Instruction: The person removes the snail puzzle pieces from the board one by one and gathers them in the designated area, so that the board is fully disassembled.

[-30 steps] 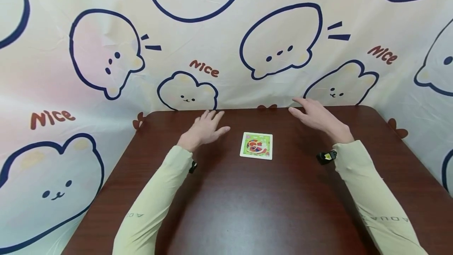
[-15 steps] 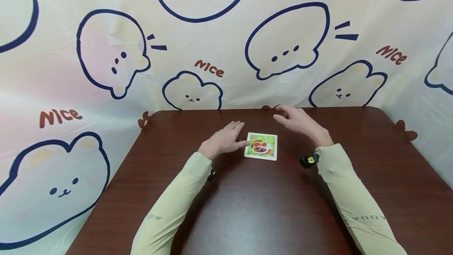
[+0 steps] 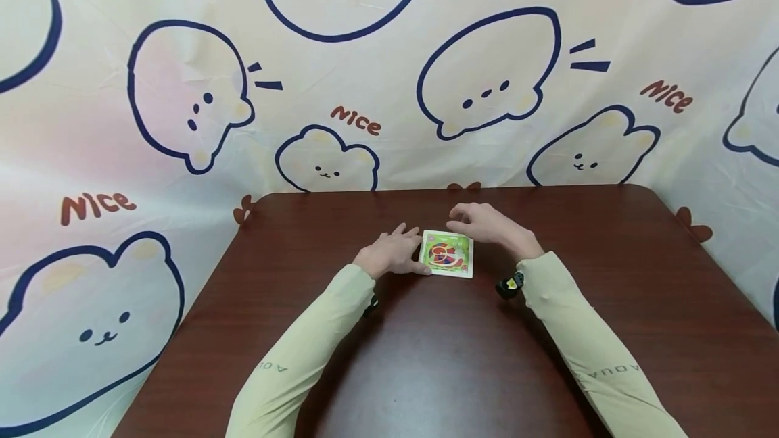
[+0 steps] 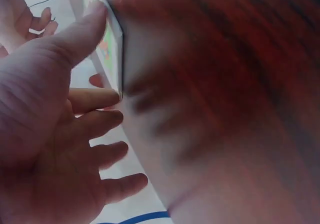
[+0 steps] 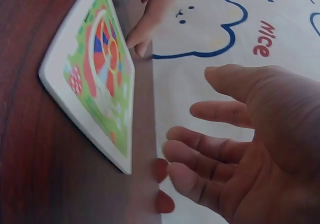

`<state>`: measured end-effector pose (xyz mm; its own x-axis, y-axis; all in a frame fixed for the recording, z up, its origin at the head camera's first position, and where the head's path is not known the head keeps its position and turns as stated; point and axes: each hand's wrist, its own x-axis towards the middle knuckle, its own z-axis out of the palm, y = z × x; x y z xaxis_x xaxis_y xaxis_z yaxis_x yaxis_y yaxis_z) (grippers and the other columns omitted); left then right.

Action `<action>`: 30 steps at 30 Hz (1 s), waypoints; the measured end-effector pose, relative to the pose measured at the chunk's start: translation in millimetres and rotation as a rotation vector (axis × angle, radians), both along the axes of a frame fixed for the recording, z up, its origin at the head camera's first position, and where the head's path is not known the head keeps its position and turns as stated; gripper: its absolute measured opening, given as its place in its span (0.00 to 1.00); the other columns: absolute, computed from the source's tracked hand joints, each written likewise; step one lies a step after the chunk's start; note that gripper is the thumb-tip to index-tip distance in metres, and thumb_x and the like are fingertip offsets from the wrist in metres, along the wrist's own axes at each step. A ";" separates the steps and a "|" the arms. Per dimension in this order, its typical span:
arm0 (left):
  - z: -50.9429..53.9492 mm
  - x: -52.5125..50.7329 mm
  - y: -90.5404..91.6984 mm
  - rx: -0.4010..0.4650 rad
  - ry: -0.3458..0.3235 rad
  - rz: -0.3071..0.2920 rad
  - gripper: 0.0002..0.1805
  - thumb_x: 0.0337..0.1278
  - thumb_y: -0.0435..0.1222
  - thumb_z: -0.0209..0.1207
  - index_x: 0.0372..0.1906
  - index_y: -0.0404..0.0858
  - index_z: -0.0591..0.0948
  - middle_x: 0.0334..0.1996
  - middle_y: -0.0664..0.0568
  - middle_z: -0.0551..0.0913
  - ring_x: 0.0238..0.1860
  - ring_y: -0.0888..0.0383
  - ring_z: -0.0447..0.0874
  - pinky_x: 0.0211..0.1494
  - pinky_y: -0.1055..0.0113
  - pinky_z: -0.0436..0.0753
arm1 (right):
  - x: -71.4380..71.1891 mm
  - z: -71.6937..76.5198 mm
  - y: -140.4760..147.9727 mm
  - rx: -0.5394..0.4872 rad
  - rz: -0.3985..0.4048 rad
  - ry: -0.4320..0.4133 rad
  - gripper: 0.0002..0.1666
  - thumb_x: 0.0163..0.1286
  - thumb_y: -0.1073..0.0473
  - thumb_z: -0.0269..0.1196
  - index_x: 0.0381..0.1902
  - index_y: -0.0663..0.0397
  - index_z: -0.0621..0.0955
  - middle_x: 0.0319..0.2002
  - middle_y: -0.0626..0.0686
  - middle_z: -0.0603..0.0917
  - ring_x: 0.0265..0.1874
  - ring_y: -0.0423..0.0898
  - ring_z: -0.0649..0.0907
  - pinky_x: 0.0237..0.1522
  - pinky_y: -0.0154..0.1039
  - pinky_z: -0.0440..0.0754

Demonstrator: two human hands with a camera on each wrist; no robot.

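A flat square picture board (image 3: pixel 446 253) with a white rim lies on the table, its green face up. Its picture has a round red, blue and yellow design, seen larger in the right wrist view on the same board (image 5: pixel 102 69). My left hand (image 3: pixel 392 252) is at the board's left side, thumb at the near left corner and fingers spread. In the left wrist view, the thumb and forefinger of the left hand (image 4: pixel 55 109) touch the board's edge. My right hand (image 3: pixel 489 227) hovers by the far right corner, fingers loosely bent, apart from the board and holding nothing.
The dark brown wooden table (image 3: pixel 402 370) reaches back to a pale curtain (image 3: pixel 389 86) printed with cartoon bears and the word "Nice". The curtain also closes off the left and right sides. A small black wrist camera (image 3: pixel 510 285) sits below the right wrist.
My left hand has moved right to the board's left edge and now touches it. The right hand has come left and nearer, close to the board's far right corner. The board stays put.
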<state>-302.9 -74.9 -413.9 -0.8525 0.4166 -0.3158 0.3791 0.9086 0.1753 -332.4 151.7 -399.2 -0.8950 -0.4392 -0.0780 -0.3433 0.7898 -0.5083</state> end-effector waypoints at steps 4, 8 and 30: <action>-1.5 1.5 -0.5 -0.016 -0.006 0.019 0.49 0.55 0.63 0.61 0.77 0.47 0.57 0.79 0.50 0.50 0.80 0.45 0.40 0.77 0.43 0.52 | -2.4 -6.9 -8.0 0.045 0.030 -0.036 0.26 0.71 0.47 0.60 0.60 0.55 0.77 0.53 0.59 0.83 0.48 0.52 0.81 0.50 0.50 0.80; -1.2 2.7 0.3 -0.036 -0.010 0.012 0.52 0.54 0.65 0.59 0.78 0.49 0.52 0.80 0.50 0.47 0.80 0.43 0.40 0.76 0.43 0.52 | -4.5 -13.8 -12.9 0.148 0.105 -0.029 0.25 0.71 0.48 0.60 0.60 0.55 0.78 0.55 0.58 0.81 0.53 0.53 0.79 0.54 0.51 0.77; -1.0 6.1 7.6 0.058 -0.069 0.083 0.50 0.49 0.63 0.65 0.75 0.49 0.61 0.79 0.51 0.49 0.80 0.49 0.41 0.75 0.47 0.58 | -10.3 -19.2 -39.8 0.202 0.151 -0.059 0.26 0.63 0.52 0.69 0.58 0.50 0.80 0.55 0.55 0.80 0.54 0.50 0.72 0.56 0.48 0.75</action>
